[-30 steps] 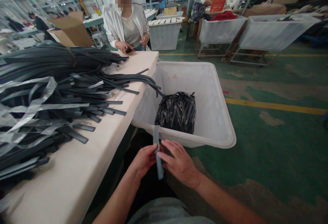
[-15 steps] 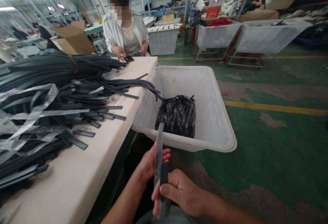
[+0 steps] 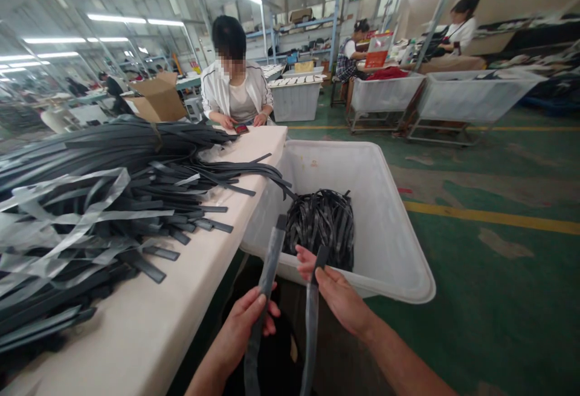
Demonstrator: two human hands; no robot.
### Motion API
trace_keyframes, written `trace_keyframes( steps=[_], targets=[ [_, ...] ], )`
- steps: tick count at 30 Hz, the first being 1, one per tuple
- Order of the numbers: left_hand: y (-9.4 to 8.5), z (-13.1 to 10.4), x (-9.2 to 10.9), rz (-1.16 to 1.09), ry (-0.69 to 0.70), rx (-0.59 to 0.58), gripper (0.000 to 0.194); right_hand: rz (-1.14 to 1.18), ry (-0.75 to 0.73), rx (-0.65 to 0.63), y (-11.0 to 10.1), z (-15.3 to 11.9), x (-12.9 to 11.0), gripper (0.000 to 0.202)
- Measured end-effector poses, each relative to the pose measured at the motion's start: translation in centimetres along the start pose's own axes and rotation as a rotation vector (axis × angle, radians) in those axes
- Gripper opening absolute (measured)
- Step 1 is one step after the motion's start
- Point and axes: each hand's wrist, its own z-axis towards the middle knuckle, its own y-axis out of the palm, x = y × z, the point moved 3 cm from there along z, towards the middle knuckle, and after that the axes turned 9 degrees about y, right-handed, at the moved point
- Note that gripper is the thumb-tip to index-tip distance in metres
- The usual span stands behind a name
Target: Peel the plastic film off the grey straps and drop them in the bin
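My left hand (image 3: 248,322) is closed on a dark flat strap (image 3: 272,257) partly wrapped in clear film; its end sticks up past my fingers. My right hand (image 3: 338,290) pinches a strap end (image 3: 321,257) between thumb and fingers, and filmed strap hangs down below it. Both lengths run out of view at the bottom, so I cannot tell whether they are one strap. Just beyond my hands, a bundle of dark straps (image 3: 321,227) lies in a white plastic bin (image 3: 385,203).
On the left, a pale table (image 3: 199,275) bears a large heap of dark straps (image 3: 113,148) with loose clear film (image 3: 109,191). A person (image 3: 235,91) stands at its far end, holding a phone-like object (image 3: 241,128). White bins on wheeled frames (image 3: 387,88) stand at the back right.
My hands have moved apart. The left has closed on the strap, and the right has gone up and to the right with a strap end. The view has tilted upward.
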Motion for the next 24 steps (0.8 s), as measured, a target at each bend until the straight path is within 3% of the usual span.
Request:
trace_keyframes(
  steps=[3,7,10,14,17,21,24],
  targets=[
    [0.1,-2.4,-0.6,0.100,-0.054,-0.107,0.048,0.043,-0.079,-0.089,-0.1,1.6,-1.8,0.034],
    [0.3,-3.8,-0.6,0.135,-0.068,-0.176,0.048,0.088,-0.099,-0.188,1.6,2.0,-3.2,0.033],
    [1.0,-3.6,1.7,0.086,0.066,-0.134,0.054,-0.037,-0.122,-0.201,3.6,1.5,-3.5,0.035],
    [3.2,-2.7,4.3,0.038,0.258,-0.150,0.060,-0.257,-0.126,-0.228,5.9,0.8,-3.2,0.037],
    [4.2,-2.4,2.7,0.180,0.212,-0.060,0.045,-0.280,-0.092,-0.159,5.7,0.7,-3.1,0.038],
    [4.5,-3.3,-2.0,0.334,0.062,-0.096,0.044,-0.117,-0.025,0.020,2.9,1.6,-2.7,0.038],
    [4.1,-4.5,-3.7,0.376,-0.005,-0.058,0.042,-0.134,-0.067,0.115,0.5,2.6,-2.9,0.035]
  ],
)
